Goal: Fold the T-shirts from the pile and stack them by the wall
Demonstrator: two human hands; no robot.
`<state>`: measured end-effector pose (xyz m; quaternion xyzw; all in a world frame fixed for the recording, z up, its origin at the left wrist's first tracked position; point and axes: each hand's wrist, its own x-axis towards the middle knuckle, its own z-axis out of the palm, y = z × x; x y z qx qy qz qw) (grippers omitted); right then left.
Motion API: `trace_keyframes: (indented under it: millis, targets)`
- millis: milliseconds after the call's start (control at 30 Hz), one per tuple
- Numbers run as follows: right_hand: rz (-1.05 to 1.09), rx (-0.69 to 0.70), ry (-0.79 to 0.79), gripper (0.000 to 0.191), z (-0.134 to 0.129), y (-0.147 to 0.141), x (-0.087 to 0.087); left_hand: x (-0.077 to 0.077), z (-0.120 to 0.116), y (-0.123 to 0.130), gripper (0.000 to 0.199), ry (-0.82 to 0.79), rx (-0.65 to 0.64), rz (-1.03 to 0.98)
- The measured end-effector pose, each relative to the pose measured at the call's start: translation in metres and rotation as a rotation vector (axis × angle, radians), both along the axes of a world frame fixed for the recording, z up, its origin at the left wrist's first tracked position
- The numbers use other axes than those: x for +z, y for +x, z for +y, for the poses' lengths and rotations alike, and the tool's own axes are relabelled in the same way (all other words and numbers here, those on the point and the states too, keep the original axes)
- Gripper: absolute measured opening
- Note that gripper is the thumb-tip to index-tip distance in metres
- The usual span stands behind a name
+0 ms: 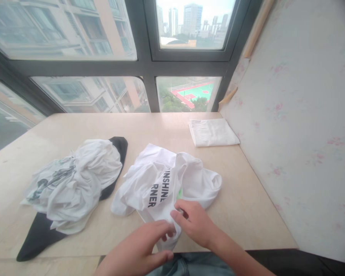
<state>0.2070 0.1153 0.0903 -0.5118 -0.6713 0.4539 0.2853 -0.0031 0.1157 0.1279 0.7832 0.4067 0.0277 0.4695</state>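
A crumpled white shirt (158, 180) with black lettering and a small green patch lies on the wooden surface in front of me. My left hand (143, 243) is at its near edge, thumb spread away from the curled fingers, with no cloth visibly gripped. Over the shirt's lower right part, my right hand (194, 220) has its thumb and forefinger slightly apart, bent towards the cloth beside the green patch. The fingertips of both hands are close to the fabric.
To the left, a bunched white garment (89, 172) with a grey print lies on a black cloth (43, 234). A folded white cloth (214, 132) rests at the back right. Windows stand behind the wooden surface (247, 214); a flowered wall (299, 126) borders its right side.
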Motion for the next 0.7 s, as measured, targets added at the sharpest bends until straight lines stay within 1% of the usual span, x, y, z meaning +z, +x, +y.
trace_keyframes:
  millis: [33, 67, 100, 133, 200, 233, 267, 300, 333, 367, 433, 467, 533, 600, 700]
  targets:
    - [-0.029, -0.020, 0.003, 0.035, -0.005, 0.004, 0.000, 0.005, 0.003, 0.000, 0.024, -0.012, -0.039, -0.007]
    - [-0.047, -0.033, 0.008, 0.036, -0.010, 0.008, -0.001, 0.010, 0.009, 0.002, 0.024, 0.008, -0.039, -0.022]
    - [-0.060, -0.038, 0.018, 0.036, -0.016, 0.010, -0.001, 0.013, 0.019, 0.007, 0.024, 0.060, -0.008, -0.041]
    - [-0.068, -0.034, 0.032, 0.036, -0.021, 0.012, -0.001, 0.014, 0.031, 0.013, 0.026, 0.137, 0.039, -0.057]
    - [-0.086, -0.003, 0.059, 0.033, -0.034, 0.014, 0.000, 0.011, 0.061, 0.032, 0.029, 0.340, 0.121, -0.066]
    - [-0.100, 0.017, 0.075, 0.032, -0.040, 0.014, 0.001, 0.007, 0.078, 0.044, 0.033, 0.452, 0.119, -0.054]
    - [-0.116, 0.038, 0.092, 0.030, -0.046, 0.015, 0.002, 0.002, 0.095, 0.057, 0.041, 0.568, 0.090, -0.038]
    - [-0.131, 0.058, 0.111, 0.029, -0.051, 0.016, 0.003, -0.004, 0.111, 0.070, 0.051, 0.666, 0.018, -0.003]
    - [-0.147, 0.073, 0.132, 0.029, -0.056, 0.018, 0.004, -0.009, 0.125, 0.083, 0.057, 0.731, -0.064, 0.018]
    - [-0.168, 0.084, 0.156, 0.029, -0.060, 0.020, 0.004, -0.015, 0.138, 0.096, 0.056, 0.766, -0.140, 0.024]
    - [-0.217, 0.106, 0.202, 0.033, -0.066, 0.029, 0.006, -0.023, 0.157, 0.118, 0.048, 0.781, -0.252, 0.002]
    - [-0.242, 0.117, 0.219, 0.035, -0.068, 0.034, 0.007, -0.025, 0.163, 0.127, 0.046, 0.778, -0.280, -0.021]
    - [-0.297, 0.123, 0.232, 0.037, -0.072, 0.046, 0.010, -0.027, 0.174, 0.137, 0.049, 0.774, -0.292, -0.065]
    - [-0.351, 0.092, 0.232, 0.038, -0.073, 0.062, 0.013, -0.025, 0.183, 0.137, 0.058, 0.781, -0.267, -0.103]
    - [-0.430, -0.017, 0.253, 0.042, -0.069, 0.094, 0.019, -0.014, 0.195, 0.119, 0.070, 0.746, -0.167, -0.245]
